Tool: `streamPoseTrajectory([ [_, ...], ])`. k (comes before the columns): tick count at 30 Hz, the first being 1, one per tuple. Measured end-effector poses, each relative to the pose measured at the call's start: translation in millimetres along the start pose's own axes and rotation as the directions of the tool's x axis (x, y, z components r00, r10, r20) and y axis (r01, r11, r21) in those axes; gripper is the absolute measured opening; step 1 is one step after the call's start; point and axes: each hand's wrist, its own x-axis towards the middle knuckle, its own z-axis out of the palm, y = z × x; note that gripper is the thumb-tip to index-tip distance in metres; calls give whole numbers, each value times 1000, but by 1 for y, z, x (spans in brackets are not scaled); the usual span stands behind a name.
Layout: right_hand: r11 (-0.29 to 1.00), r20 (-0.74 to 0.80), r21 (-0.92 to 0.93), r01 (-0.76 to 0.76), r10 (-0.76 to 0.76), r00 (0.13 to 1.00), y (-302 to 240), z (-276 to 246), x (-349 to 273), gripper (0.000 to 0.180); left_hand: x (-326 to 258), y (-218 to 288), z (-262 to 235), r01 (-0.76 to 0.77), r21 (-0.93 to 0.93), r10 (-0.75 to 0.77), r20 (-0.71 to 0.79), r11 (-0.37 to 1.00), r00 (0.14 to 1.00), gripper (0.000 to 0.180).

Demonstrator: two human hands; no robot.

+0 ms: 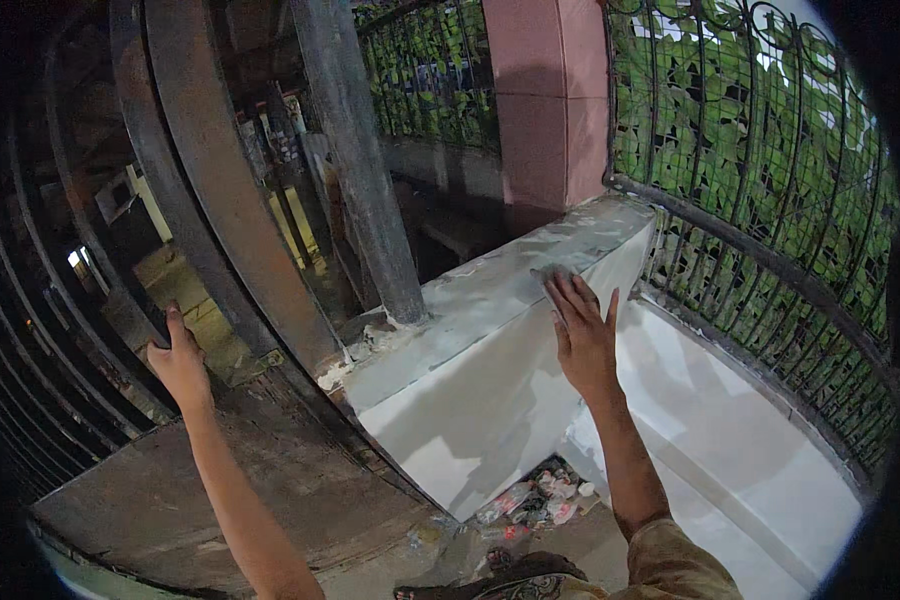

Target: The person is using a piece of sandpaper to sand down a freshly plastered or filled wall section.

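My left hand (pixel 182 368) is closed around a dark upright bar of the metal gate (pixel 210 190), with one finger pointing up along it. My right hand (pixel 585 335) lies on the edge of a low wall's grey top (pixel 470 305), fingers stretched forward. Under its fingertips is a thin dark grey piece (pixel 542 274), flat against the surface; its kind is not clear. The top looks patchy, and the wall's front face (pixel 480 400) below is smooth and white.
A round metal post (pixel 355 150) rises from the wall's broken left end. Beyond stands a pink pillar (pixel 538 100). Black railing (pixel 760 240) with green leaves curves along the right above a white wall (pixel 730 430). Plastic litter (pixel 540 500) lies in the corner near my feet.
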Motion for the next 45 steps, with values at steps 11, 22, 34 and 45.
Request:
streamPoseTrajectory([
  [11,999,22,-47,13,-12,1000,-4,-1,-2,54,7,-7,-3,-48,-6,48,21,999,999,50],
  [22,1000,34,2,25,-25,999,-12,-6,-6,56,7,-6,-7,-54,-13,55,42,998,998,53],
  [34,999,26,-12,39,-39,999,-12,-5,-7,56,1,-2,-1,-43,56,45,-21,997,999,53],
  [45,998,22,-37,-41,42,999,12,2,-2,54,4,-4,-1,-26,33,25,23,999,999,52],
])
